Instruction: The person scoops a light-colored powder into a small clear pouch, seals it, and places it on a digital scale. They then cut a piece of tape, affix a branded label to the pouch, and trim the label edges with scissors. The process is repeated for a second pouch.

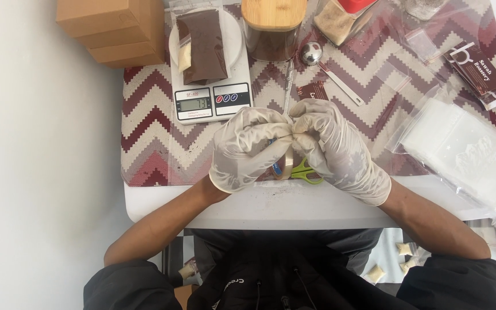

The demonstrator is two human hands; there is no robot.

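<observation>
Item: my left hand and right hand, both in white gloves, fingertips pinched together on a small cream strip hanging between them, above the table edge. Green scissors lie just under my right palm. Behind: kitchen scale bearing a bag of brown powder, metal scoop, wooden-lidded jar, cardboard boxes, stack of clear bags

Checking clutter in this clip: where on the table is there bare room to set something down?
Free: the patterned cloth left of the left hand, below the scale; also the white table edge in front of both hands. Crowded: the far side, with jar and spoon, and right, under plastic bags.
</observation>
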